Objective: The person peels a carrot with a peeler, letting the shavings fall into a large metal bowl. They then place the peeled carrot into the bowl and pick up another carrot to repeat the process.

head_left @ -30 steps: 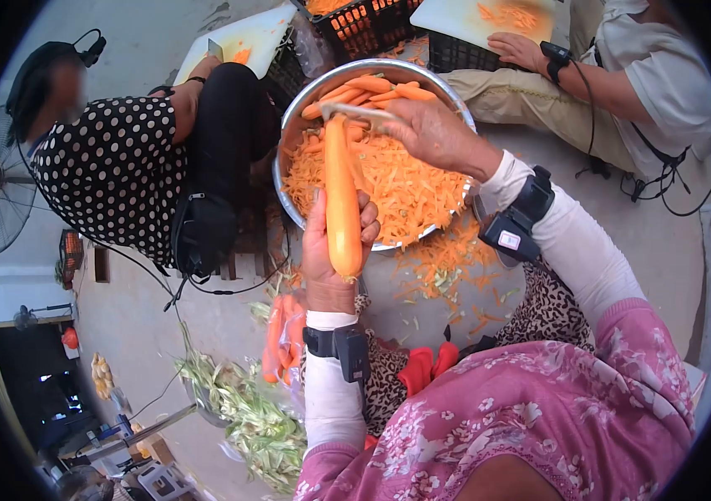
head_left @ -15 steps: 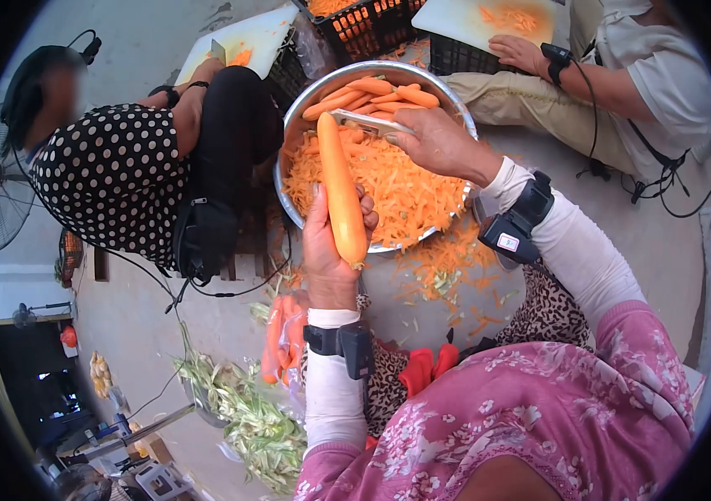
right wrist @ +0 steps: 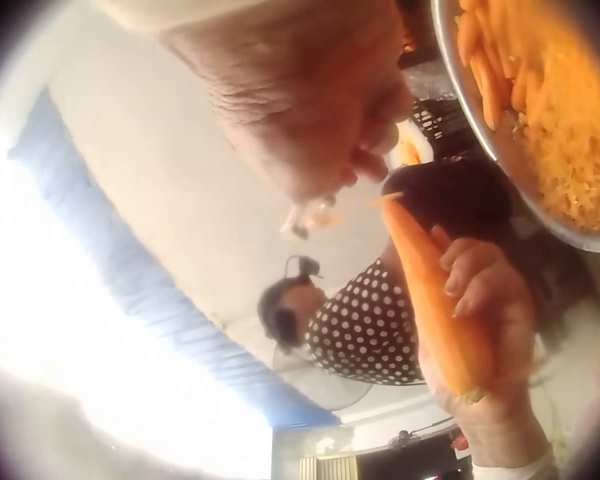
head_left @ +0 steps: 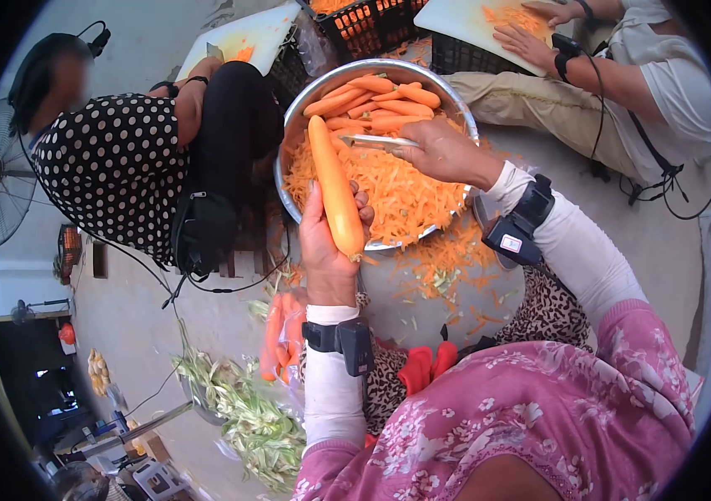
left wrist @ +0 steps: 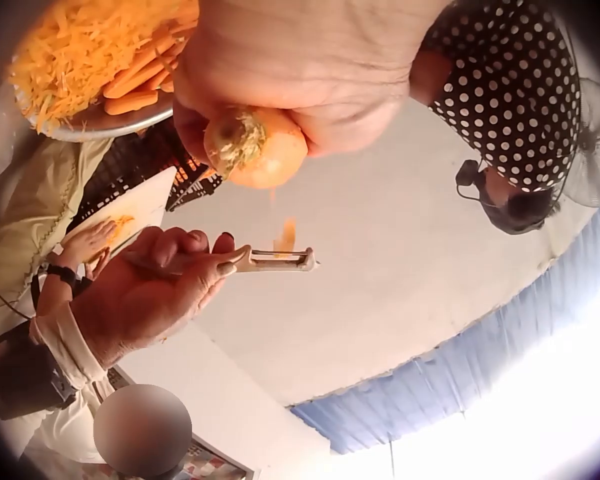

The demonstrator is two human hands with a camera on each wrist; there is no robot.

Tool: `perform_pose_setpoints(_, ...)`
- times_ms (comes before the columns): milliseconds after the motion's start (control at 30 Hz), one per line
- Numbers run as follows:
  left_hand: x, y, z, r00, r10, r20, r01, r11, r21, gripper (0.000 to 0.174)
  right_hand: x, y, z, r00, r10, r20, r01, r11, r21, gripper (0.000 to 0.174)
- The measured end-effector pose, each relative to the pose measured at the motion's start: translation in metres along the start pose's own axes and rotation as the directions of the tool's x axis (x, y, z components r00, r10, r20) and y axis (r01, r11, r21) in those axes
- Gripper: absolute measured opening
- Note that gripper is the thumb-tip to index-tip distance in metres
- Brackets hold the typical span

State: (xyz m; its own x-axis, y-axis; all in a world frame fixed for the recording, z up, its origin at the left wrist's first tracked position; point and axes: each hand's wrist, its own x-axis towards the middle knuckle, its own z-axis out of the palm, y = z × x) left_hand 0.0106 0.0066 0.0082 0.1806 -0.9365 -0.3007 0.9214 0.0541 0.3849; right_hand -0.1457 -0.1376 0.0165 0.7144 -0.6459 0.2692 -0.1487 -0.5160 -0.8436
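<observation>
My left hand [head_left: 328, 242] grips a large peeled-looking carrot [head_left: 335, 188], its thick stem end toward me and its narrow tip pointing away over the basin. In my right hand [head_left: 447, 152] is a peeler [head_left: 379, 141], held by its handle, with the blade just to the right of the carrot. The left wrist view shows an orange strip of peel [left wrist: 286, 238] at the peeler's blade, apart from the carrot's stem end [left wrist: 255, 148]. Beneath both hands sits a metal basin [head_left: 289, 204] holding whole carrots [head_left: 372, 98] at the far side and a heap of orange peelings [head_left: 401, 200].
Two people sit across the basin, one in polka dots [head_left: 113, 179] at left, another at right, with cutting boards [head_left: 268, 29] on black crates [head_left: 372, 29]. A bag of carrots [head_left: 282, 334] and green husks [head_left: 264, 434] lie near my left arm. Peelings litter the floor.
The peeler has come off the carrot's far end to its right and slightly nearer me. The carrot has tilted leftward at its tip. The person at right now has both hands on the board.
</observation>
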Motion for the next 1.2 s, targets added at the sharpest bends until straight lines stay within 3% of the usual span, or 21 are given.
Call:
perform_pose_setpoints(33,0.001,0.002,0.001,1.0,-0.004,0.006,0.004,1.0,0.005,0.036,0.0,0.004,0.003,0.998,-0.05,0.032,0.057,0.96,-0.275,0.023)
perform_pose_setpoints(67,0.0,0.002,0.001,1.0,-0.005,0.012,0.005,1.0,0.012,0.036,-0.002,0.009,0.003,0.998,-0.05,0.036,0.058,0.959,-0.277,0.023)
perform_pose_setpoints(133,-0.003,-0.002,-0.004,1.0,0.009,0.002,-0.009,1.0,0.001,0.036,-0.003,-0.023,-0.001,0.988,-0.061,-0.144,0.06,0.998,-0.008,0.024)
perform_pose_setpoints(167,0.0,-0.001,-0.006,1.0,-0.015,0.006,0.015,1.0,-0.001,0.035,-0.005,-0.02,0.003,0.988,-0.059,-0.141,0.059,0.998,-0.003,0.024)
perform_pose_setpoints(233,0.003,0.0,-0.008,0.999,-0.051,0.012,0.051,0.999,0.008,0.034,-0.01,-0.014,0.008,0.994,-0.058,0.097,0.072,0.985,-0.155,0.025)
perform_pose_setpoints(333,0.006,-0.001,-0.006,0.997,-0.071,0.025,0.071,0.997,-0.018,0.032,-0.006,-0.018,0.008,0.998,-0.062,-0.015,0.057,0.979,-0.196,0.025)
perform_pose_setpoints(400,0.003,0.001,-0.002,0.999,-0.046,0.022,0.047,0.999,-0.017,0.03,-0.007,-0.027,0.005,0.991,-0.114,-0.064,0.109,0.991,-0.081,0.025)
perform_pose_setpoints(467,0.004,0.002,-0.004,0.999,-0.036,-0.008,0.035,0.999,-0.011,0.03,-0.011,-0.032,0.002,0.988,0.009,0.153,-0.016,0.999,0.043,0.026)
perform_pose_setpoints(500,0.006,0.003,-0.005,0.999,-0.028,-0.029,0.028,1.0,-0.007,0.03,-0.013,-0.03,0.005,0.978,-0.064,0.2,0.056,0.997,0.048,0.027)
perform_pose_setpoints(533,0.007,0.003,-0.004,0.999,-0.031,-0.028,0.031,0.999,-0.007,0.03,-0.014,-0.03,0.005,0.978,-0.061,0.198,0.053,0.997,0.047,0.027)
perform_pose_setpoints(600,0.005,0.005,-0.002,0.992,-0.023,-0.127,0.012,0.996,-0.088,0.031,-0.014,-0.032,0.005,0.932,-0.099,0.35,0.063,0.991,0.115,0.027)
perform_pose_setpoints(667,0.004,0.005,-0.005,0.992,-0.027,-0.119,0.017,0.996,-0.084,0.033,-0.013,-0.031,0.007,0.93,-0.097,0.355,0.069,0.993,0.091,0.027)
perform_pose_setpoints(767,0.001,0.003,-0.005,0.996,-0.042,-0.072,0.036,0.996,-0.084,0.032,-0.009,-0.026,0.008,0.939,-0.065,0.337,0.077,0.997,-0.023,0.027)
perform_pose_setpoints(833,0.002,0.003,-0.007,0.989,-0.13,0.076,0.135,0.99,-0.052,0.033,-0.001,-0.011,0.011,0.983,-0.135,0.126,0.154,0.975,-0.158,0.025)
perform_pose_setpoints(867,0.001,0.001,-0.004,0.988,-0.133,0.079,0.137,0.989,-0.048,0.033,0.004,-0.003,0.01,0.983,-0.136,0.12,0.154,0.975,-0.159,0.025)
perform_pose_setpoints(933,-0.002,-0.005,0.003,0.974,-0.169,0.148,0.186,0.976,-0.113,0.027,0.015,0.008,0.005,0.996,-0.055,-0.063,0.031,0.94,-0.34,0.024)
perform_pose_setpoints(967,0.0,-0.006,-0.005,0.967,-0.189,0.169,0.208,0.973,-0.1,0.034,0.017,0.013,0.001,0.995,0.03,-0.093,-0.067,0.908,-0.414,0.023)
perform_pose_setpoints(1067,-0.003,-0.009,0.003,0.958,-0.194,0.211,0.202,0.979,-0.016,0.036,0.012,0.047,-0.002,0.988,0.095,-0.125,-0.145,0.861,-0.488,0.022)
perform_pose_setpoints(1100,-0.002,-0.008,0.003,0.957,-0.198,0.213,0.206,0.978,-0.016,0.036,0.01,0.034,-0.007,0.98,0.147,-0.133,-0.192,0.873,-0.448,0.024)
perform_pose_setpoints(1200,-0.002,-0.004,0.0,0.985,-0.116,0.131,0.12,0.992,-0.027,0.036,0.014,0.019,-0.009,0.983,0.07,-0.173,-0.122,0.942,-0.314,0.025)
